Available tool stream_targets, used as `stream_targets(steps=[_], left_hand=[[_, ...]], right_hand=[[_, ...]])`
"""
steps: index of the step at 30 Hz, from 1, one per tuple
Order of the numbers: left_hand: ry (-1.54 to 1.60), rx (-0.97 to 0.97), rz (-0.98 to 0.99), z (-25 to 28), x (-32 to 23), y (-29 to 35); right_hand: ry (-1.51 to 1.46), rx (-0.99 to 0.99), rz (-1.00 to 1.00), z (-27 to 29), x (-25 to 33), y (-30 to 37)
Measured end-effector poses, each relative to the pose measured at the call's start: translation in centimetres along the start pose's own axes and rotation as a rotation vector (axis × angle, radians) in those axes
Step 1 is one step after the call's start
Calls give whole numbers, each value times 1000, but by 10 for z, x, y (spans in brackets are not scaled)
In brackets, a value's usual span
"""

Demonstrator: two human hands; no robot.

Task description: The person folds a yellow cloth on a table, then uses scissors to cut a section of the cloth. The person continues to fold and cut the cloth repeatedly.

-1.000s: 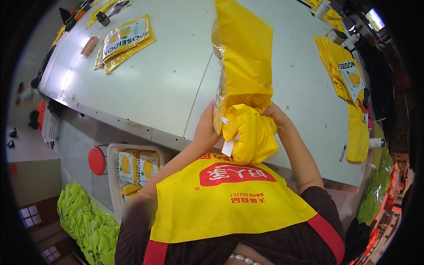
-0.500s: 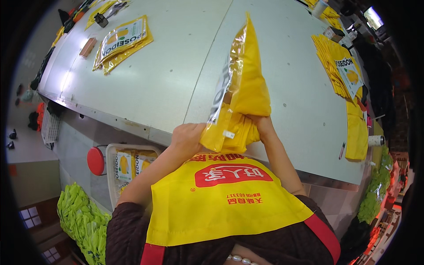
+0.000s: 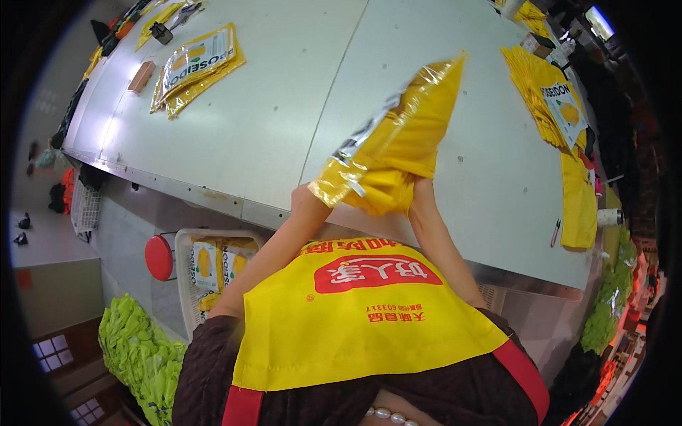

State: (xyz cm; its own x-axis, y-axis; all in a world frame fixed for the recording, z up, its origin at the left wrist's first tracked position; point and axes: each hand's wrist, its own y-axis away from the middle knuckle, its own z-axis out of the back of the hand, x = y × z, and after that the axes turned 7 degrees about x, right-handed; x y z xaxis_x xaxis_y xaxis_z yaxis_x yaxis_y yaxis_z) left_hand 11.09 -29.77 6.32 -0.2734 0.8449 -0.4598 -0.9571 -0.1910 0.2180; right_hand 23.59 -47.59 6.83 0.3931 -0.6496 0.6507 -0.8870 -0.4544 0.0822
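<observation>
A clear plastic bag (image 3: 364, 138) with a white printed panel is held tilted over the table's near edge, its tip pointing up and to the right. Inside it, and bulging out at the near end, is a folded yellow garment (image 3: 389, 193). My left hand (image 3: 307, 201) is closed on the bag's near left corner, its fingers mostly behind the plastic. On the other side my right hand (image 3: 422, 189) supports the garment from beneath at the bag's mouth; its fingers are hidden by the yellow folds.
Filled yellow packs (image 3: 200, 67) lie on the table (image 3: 284, 78) at the far left, by a small brown block (image 3: 142, 77). A stack of yellow garments (image 3: 529, 92) lies at the right, near a pen (image 3: 556, 233). A basket (image 3: 183, 273) with packs and a red stool (image 3: 158, 258) are at lower left.
The bag has tipped over to the right and its tip has come down. Both hands have shifted slightly; the left moved a little away from me. The garment stays partly in the bag.
</observation>
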Motion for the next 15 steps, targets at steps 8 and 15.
stream_targets(steps=[8,15], left_hand=[[285,69,-225,-17,-13,26],[506,346,-188,-43,-32,-6]], right_hand=[[746,-38,159,2,11,-32],[1455,132,63,-23,35,-84]])
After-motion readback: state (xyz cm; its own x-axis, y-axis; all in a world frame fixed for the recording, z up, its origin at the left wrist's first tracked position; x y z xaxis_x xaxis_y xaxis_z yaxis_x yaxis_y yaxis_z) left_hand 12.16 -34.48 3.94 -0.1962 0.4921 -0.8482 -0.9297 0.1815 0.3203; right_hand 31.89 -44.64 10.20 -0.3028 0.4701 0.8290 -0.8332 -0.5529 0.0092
